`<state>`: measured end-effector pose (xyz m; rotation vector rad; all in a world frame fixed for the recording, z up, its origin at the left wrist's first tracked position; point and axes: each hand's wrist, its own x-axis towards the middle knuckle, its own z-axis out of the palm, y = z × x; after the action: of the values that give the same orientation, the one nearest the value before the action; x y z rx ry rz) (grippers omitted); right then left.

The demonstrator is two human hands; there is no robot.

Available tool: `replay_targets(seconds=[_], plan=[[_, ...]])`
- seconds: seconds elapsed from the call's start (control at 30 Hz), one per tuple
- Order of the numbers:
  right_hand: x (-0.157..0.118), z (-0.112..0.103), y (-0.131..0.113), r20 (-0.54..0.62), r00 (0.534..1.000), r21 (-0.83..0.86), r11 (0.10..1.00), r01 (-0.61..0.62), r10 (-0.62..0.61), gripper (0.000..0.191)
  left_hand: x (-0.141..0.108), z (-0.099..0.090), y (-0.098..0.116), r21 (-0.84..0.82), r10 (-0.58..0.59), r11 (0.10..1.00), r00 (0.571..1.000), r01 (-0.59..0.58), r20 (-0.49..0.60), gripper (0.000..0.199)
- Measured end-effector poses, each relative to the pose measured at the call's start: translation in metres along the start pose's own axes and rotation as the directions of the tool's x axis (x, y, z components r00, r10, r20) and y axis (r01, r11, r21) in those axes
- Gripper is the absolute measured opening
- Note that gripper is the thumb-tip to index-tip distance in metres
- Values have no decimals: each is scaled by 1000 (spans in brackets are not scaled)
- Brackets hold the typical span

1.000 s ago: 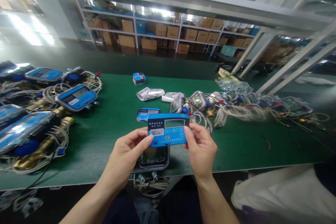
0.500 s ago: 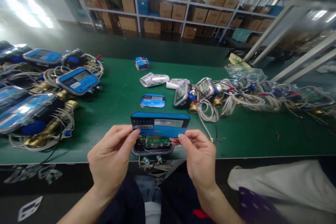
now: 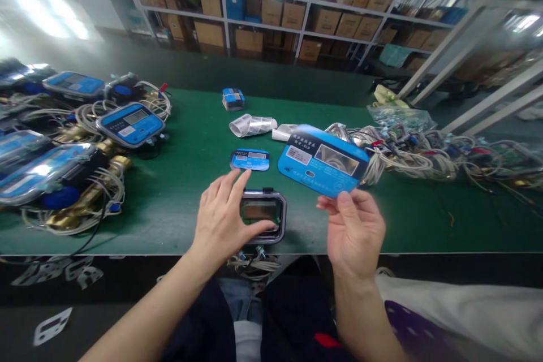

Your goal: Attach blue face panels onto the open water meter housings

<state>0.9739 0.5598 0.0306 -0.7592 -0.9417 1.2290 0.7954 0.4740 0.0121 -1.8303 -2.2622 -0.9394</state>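
Observation:
A blue face label [image 3: 324,159] with a rectangular window hangs tilted above the bench, pinched at its lower edge by my right hand [image 3: 354,229]. My left hand [image 3: 227,209] is open, fingers spread, over the left side of a black meter housing [image 3: 278,218] with a display under its clear cover. Its thumb reaches across the housing's lower part; whether it touches is hard to tell. Beyond my left fingertips, another blue label [image 3: 250,159] lies flat on the green bench [image 3: 190,192]. Cables and metal fittings [image 3: 259,251] stick out at the housing's near side.
Finished-looking blue meters [image 3: 130,124] with brass fittings and coiled cables crowd the left. Farther back are a banded stack of labels [image 3: 233,99] and rolled clear film [image 3: 252,125]. More cabled units [image 3: 416,153] line the right. A person's pale sleeve [image 3: 466,311] shows lower right.
My left hand has let go of the blue label and moved over the housing. My right hand has carried the label rightward and up, turning its face toward me. The housing now appears covered.

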Motion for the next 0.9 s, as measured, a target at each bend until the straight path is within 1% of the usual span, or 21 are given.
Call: replay_targets(seconds=[0.03, 0.1, 0.13, 0.2, 0.27, 0.37, 0.43, 0.5, 0.53, 0.6, 0.67, 0.77, 0.83, 0.9], plan=[[0, -2, 1, 8, 1000, -9, 1000, -11, 11, 26, 4, 3, -1, -8, -23, 1000, 999, 24, 38, 72], [-2, -7, 4, 13, 999, -24, 999, -34, 35, 26, 11, 5, -4, -74, -54, 995, 996, 59, 71, 44], [-2, -10, 5, 8, 999, -28, 999, -45, 45, 26, 14, 6, -6, -118, -61, 991, 995, 69, 73, 36], [-3, -14, 7, -12, 998, -28, 998, -58, 57, 26, 18, 5, -11, -191, -66, 978, 995, 79, 71, 30], [-2, -18, 8, -34, 998, -18, 998, -62, 61, 26, 20, 2, -15, -220, -75, 971, 993, 94, 94, 33], [0, -21, 8, -45, 997, 11, 998, -64, 64, 26, 19, -1, -16, -183, -89, 977, 988, 111, 125, 45], [1, -21, 8, -41, 997, 26, 997, -71, 72, 26, 17, -1, -11, -68, -89, 993, 991, 97, 104, 54], [0, -21, 10, -32, 996, 26, 997, -79, 80, 25, 15, 0, -4, 98, -64, 993, 997, 59, 51, 78], [-1, -21, 11, -22, 996, 21, 996, -85, 86, 24, 14, 1, 1, 174, -39, 984, 999, 34, 29, 86], [-3, -21, 14, -1, 995, 9, 995, -101, 101, 24, 13, 3, 8, 260, 21, 965, 999, -27, 26, 84], [-4, -21, 16, 12, 993, 0, 993, -120, 120, 24, 13, 4, 12, 300, 58, 951, 996, -75, 65, 81], [-4, -22, 18, 15, 990, -1, 991, -137, 137, 26, 14, 3, 9, 336, 99, 932, 988, -133, 116, 86], [-5, -22, 18, 18, 990, 7, 990, -139, 139, 27, 16, 1, 0, 309, 206, 920, 968, -242, 145, 85], [-5, -21, 17, 24, 989, 15, 990, -143, 143, 28, 18, 0, -10, 245, 327, 903, 934, -354, 143, 66]])
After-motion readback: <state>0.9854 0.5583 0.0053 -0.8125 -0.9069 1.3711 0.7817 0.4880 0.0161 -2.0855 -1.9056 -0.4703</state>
